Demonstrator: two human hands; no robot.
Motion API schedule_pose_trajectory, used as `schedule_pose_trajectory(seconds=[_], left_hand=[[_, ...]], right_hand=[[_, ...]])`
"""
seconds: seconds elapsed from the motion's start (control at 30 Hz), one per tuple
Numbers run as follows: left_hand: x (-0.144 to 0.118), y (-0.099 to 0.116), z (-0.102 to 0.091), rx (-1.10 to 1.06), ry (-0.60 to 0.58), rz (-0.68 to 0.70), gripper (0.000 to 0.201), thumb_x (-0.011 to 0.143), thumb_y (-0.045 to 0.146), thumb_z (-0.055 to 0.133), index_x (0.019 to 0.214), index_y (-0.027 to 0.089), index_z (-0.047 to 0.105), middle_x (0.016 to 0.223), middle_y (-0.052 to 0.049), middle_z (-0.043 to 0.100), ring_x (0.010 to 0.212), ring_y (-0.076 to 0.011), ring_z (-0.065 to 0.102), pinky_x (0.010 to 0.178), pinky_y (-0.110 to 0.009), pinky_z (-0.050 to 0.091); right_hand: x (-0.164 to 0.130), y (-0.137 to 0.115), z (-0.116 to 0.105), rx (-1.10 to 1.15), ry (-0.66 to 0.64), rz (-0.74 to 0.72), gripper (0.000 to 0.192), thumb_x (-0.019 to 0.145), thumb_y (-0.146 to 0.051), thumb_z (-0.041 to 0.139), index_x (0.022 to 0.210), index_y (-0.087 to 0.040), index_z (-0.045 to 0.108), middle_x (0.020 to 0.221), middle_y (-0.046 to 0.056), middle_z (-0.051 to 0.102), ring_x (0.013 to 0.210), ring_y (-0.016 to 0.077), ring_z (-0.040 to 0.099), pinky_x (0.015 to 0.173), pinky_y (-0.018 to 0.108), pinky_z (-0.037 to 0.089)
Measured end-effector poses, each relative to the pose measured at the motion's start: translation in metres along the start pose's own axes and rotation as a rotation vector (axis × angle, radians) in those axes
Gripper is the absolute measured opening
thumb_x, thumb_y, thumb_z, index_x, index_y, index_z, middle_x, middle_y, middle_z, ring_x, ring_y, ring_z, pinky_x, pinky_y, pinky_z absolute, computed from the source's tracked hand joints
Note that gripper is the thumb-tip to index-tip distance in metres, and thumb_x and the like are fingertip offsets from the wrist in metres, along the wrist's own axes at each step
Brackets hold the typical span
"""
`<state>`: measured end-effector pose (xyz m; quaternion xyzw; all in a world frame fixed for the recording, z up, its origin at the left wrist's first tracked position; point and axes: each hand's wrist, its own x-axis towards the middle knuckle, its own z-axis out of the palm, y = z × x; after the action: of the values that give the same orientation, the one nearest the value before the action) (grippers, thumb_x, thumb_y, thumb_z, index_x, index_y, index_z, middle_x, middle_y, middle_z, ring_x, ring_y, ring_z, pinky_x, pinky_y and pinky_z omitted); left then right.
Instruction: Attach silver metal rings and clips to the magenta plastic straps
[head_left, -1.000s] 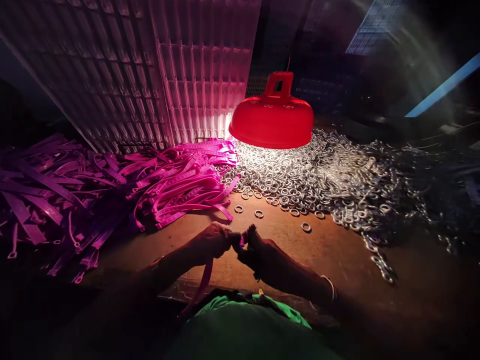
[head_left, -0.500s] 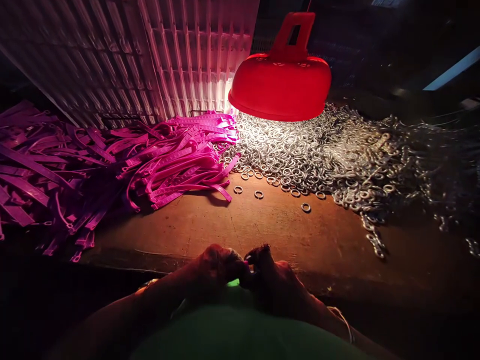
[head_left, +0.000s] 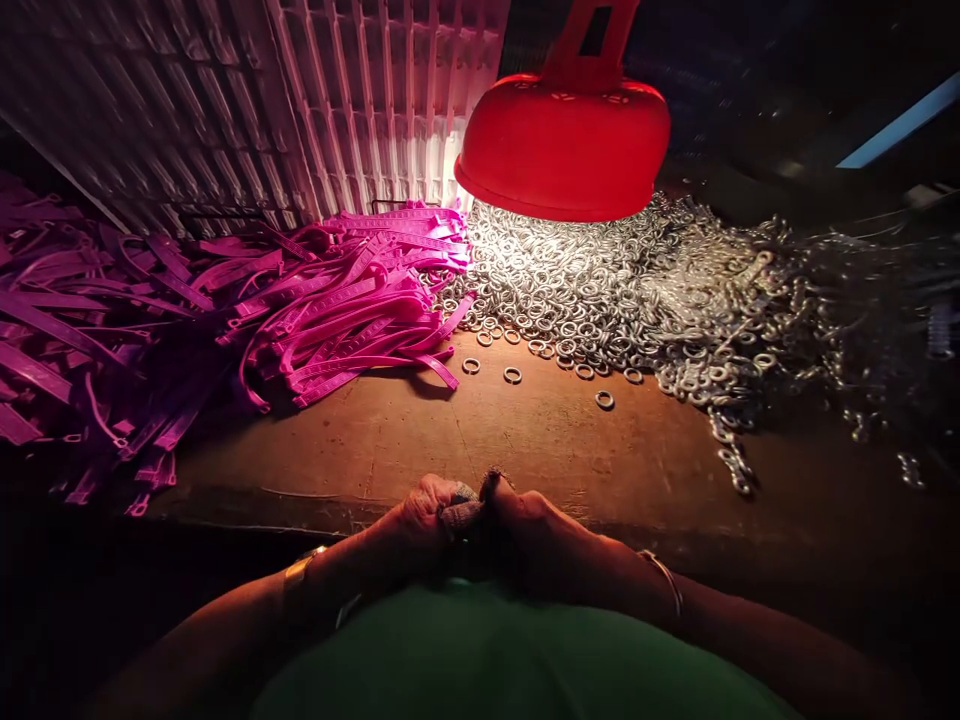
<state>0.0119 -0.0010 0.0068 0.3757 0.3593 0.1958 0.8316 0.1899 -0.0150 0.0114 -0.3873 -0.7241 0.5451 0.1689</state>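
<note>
Fingertip grip, left hand (head_left: 431, 510), right hand (head_left: 525, 515)

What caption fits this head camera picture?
Two hands pressed together at a bench edge, between pink straps and metal rings.

A second ago the left hand (head_left: 429, 512) and right hand (head_left: 525, 515) pinched a pink plastic strap between them out over the brown wooden desk (head_left: 525, 440), the strap trailing down. Now both hands have drawn back to the desk's near edge, fingertips pressed together above the green-clothed lap (head_left: 487, 660), and the strap no longer shows.
</note>
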Motion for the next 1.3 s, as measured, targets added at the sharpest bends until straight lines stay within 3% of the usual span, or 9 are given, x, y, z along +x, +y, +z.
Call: schedule_pose_trajectory(seconds=[0.13,0.3,0.47,0.57,0.73,1.03,1.3], left_hand=[[0.000,-0.004,0.000,-0.014,0.034,0.000,0.056,0.061,0.062,0.069,0.052,0.016,0.037,0.050,0.005,0.030,0.046,-0.0044,0.027,0.043,-0.021,0.019],[0.001,-0.006,-0.003,0.032,0.028,0.075,0.043,0.075,0.052,0.061,0.063,0.014,0.046,0.057,0.003,0.040,0.051,-0.0062,0.035,0.046,-0.020,0.025],[0.006,-0.009,-0.002,0.069,0.137,0.108,0.043,0.074,0.052,0.062,0.075,0.010,0.053,0.067,-0.004,0.055,0.059,-0.0106,0.047,0.053,-0.022,0.036],[0.009,-0.011,-0.002,0.117,0.132,0.118,0.042,0.073,0.052,0.063,0.069,0.011,0.051,0.064,-0.002,0.051,0.057,-0.0092,0.043,0.050,-0.021,0.033],[0.012,-0.018,-0.003,0.056,0.063,0.117,0.040,0.076,0.049,0.060,0.064,0.013,0.048,0.059,0.000,0.047,0.054,-0.0080,0.041,0.048,-0.020,0.031],[0.013,-0.024,-0.006,0.087,0.036,0.152,0.043,0.073,0.051,0.062,0.064,0.011,0.052,0.057,0.000,0.045,0.052,-0.0080,0.038,0.047,-0.021,0.028],[0.013,-0.003,-0.011,-0.030,-0.016,-0.008,0.039,0.075,0.048,0.062,0.064,0.013,0.048,0.060,0.002,0.043,0.054,-0.0074,0.038,0.050,-0.021,0.027]], right_hand=[[0.002,-0.003,-0.005,0.037,-0.042,0.008,0.010,0.081,-0.021,0.046,0.090,-0.018,0.046,0.066,-0.001,0.050,0.052,0.0093,0.037,0.043,0.023,0.026],[0.002,0.012,0.005,0.150,0.067,0.093,0.018,0.084,-0.034,0.050,0.091,-0.018,0.043,0.067,-0.001,0.052,0.054,0.0105,0.040,0.044,0.022,0.029],[0.003,0.017,0.008,-0.098,0.195,0.178,0.021,0.080,-0.031,0.049,0.090,-0.018,0.035,0.067,0.003,0.056,0.052,0.0120,0.044,0.048,0.024,0.031],[0.002,0.015,0.006,-0.160,0.121,0.206,0.018,0.077,-0.024,0.046,0.085,-0.020,0.031,0.063,0.000,0.052,0.050,0.0106,0.039,0.045,0.023,0.026],[0.002,0.012,0.002,-0.160,-0.005,0.191,0.029,0.066,-0.010,0.048,0.083,-0.021,0.027,0.063,-0.003,0.048,0.049,0.0078,0.034,0.042,0.020,0.021],[0.008,0.001,-0.004,-0.195,-0.169,0.213,0.026,0.073,-0.008,0.051,0.089,-0.018,0.032,0.067,0.000,0.052,0.051,0.0084,0.039,0.043,0.019,0.024],[0.014,-0.003,-0.017,-0.339,-0.161,0.190,0.009,0.086,-0.019,0.049,0.092,-0.016,0.044,0.071,0.002,0.055,0.052,0.0098,0.041,0.049,0.023,0.026]])
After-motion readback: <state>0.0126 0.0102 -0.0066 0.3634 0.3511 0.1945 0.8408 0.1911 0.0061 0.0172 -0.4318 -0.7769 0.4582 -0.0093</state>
